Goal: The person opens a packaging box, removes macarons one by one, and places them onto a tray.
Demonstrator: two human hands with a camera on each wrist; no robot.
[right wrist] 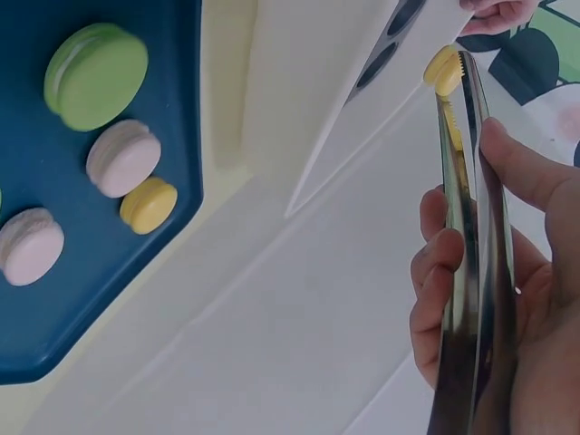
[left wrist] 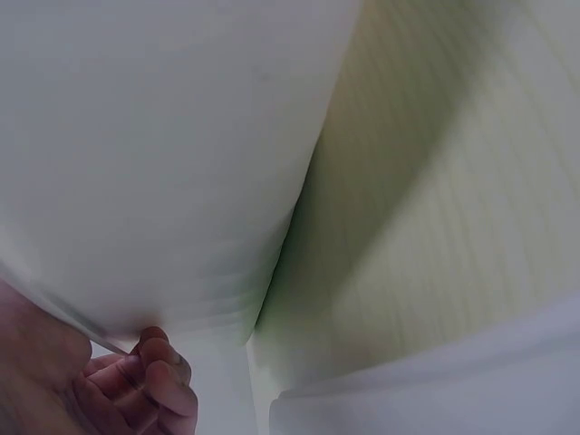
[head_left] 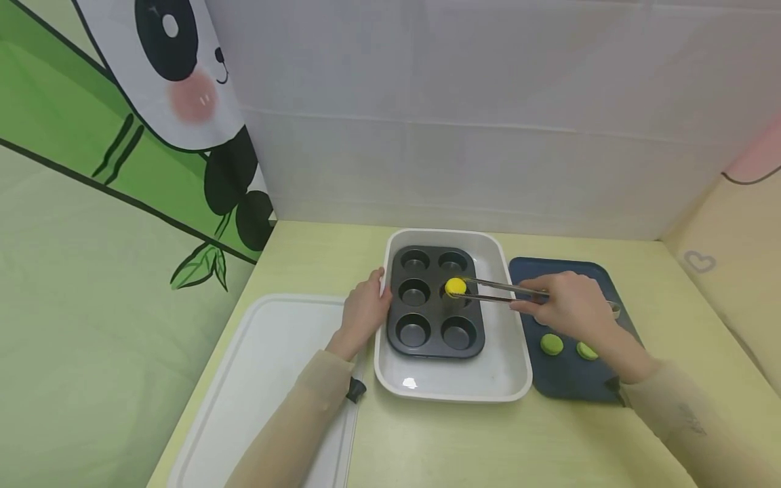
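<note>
yellow table [head_left: 427, 440], w/ white tray [head_left: 512, 379], blue tray [head_left: 567, 386], white board [head_left: 256, 386]

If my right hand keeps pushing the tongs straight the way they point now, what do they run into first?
Probably the left hand. The right hand aims the tongs leftward across the muffin pan, carrying the yellow macaron above the middle row. Depth is unclear, so they might pass over the fingers.

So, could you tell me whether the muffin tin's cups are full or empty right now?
Empty, as far as shown: five cups of the muffin tin show bare dark bottoms; the tongs hold a yellow macaron over the sixth, hiding it.
</note>
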